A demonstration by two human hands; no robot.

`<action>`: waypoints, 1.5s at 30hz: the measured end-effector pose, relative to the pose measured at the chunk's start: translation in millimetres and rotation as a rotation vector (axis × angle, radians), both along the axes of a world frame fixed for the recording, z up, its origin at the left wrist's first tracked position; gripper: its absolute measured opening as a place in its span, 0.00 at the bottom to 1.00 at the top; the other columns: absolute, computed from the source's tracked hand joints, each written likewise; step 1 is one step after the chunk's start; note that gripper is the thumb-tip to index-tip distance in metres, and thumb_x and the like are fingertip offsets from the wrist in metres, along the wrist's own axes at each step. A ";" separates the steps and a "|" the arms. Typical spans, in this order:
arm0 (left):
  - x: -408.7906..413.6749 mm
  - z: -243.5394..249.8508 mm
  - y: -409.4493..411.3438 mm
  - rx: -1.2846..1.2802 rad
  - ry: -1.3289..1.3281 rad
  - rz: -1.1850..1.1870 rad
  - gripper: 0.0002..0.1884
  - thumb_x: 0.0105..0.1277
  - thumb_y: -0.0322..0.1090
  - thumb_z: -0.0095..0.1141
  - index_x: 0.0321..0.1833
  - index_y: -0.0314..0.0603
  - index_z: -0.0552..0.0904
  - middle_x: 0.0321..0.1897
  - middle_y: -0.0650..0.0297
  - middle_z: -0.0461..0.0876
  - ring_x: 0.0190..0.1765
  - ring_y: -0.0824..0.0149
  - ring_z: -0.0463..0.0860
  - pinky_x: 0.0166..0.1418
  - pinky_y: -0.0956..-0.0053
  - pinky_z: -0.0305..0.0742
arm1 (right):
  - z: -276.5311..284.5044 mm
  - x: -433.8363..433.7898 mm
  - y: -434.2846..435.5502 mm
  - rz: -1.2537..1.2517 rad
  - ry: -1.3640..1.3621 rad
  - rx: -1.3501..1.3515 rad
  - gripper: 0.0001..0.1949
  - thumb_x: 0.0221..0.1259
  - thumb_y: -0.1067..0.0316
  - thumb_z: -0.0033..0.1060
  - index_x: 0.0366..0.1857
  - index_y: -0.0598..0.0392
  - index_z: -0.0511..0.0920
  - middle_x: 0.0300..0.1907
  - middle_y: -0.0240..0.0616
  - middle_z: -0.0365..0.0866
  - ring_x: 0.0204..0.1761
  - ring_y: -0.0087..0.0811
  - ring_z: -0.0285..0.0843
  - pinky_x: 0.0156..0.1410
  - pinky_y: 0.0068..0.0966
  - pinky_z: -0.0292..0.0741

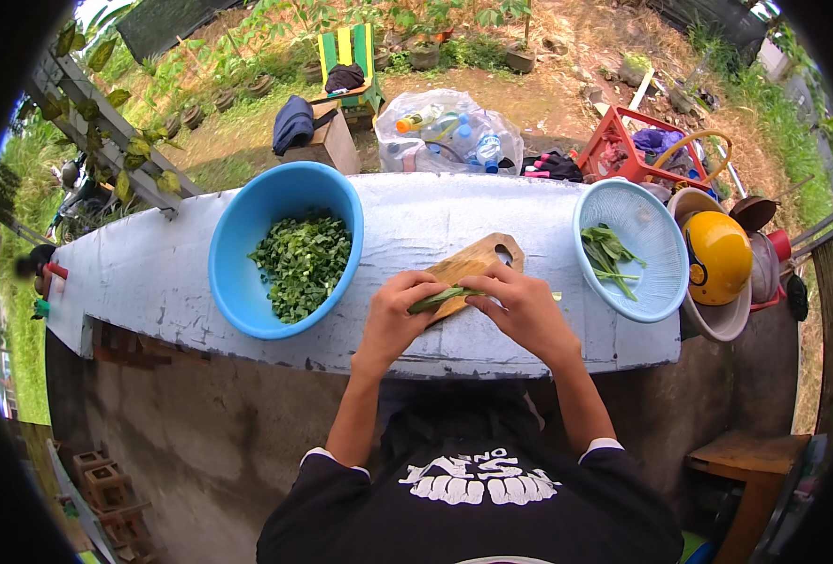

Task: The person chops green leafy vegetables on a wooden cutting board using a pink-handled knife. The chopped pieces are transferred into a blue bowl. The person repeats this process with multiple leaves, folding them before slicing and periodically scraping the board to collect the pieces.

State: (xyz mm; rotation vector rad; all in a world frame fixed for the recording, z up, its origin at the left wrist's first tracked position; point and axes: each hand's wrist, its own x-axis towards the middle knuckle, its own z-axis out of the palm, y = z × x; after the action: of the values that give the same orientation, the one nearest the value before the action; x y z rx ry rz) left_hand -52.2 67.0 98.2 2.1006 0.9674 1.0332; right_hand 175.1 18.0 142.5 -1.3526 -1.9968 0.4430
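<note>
My left hand [397, 315] and my right hand [519, 304] hold a small bundle of green leafy stalks [436, 299] between them, over a wooden cutting board [459, 262] with a hole near its far end. To the left stands a blue plastic basin [229, 211] with chopped greens [304, 264] in it. A light blue plastic strainer [660, 218], to the right, holds a few uncut leafy stalks [608, 255]. One small pale green scrap [556, 296] lies beside my right hand. No knife can be made out.
Past the far edge of the worn white table [148, 282] are a clear bag of plastic bottles [452, 134] and a red crate [600, 144]. At the right, a yellow helmet [720, 257] sits in a basin [723, 324]. A person [39, 264] is at the far left end.
</note>
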 end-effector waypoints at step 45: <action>-10.1 -62.9 -5.0 0.482 0.183 0.057 0.17 0.53 0.18 0.69 0.43 0.49 0.90 0.46 0.67 0.87 0.58 0.61 0.83 0.60 0.62 0.76 | -110.7 9.8 46.7 -0.006 -0.097 0.020 0.09 0.67 0.66 0.70 0.48 0.46 0.85 0.55 0.35 0.81 0.62 0.39 0.76 0.70 0.41 0.64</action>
State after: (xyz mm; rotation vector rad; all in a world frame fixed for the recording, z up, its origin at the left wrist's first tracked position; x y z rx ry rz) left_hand -62.3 61.9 35.3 2.6110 0.9366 1.2123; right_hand 185.0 64.7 31.7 -1.3913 -2.0691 0.3597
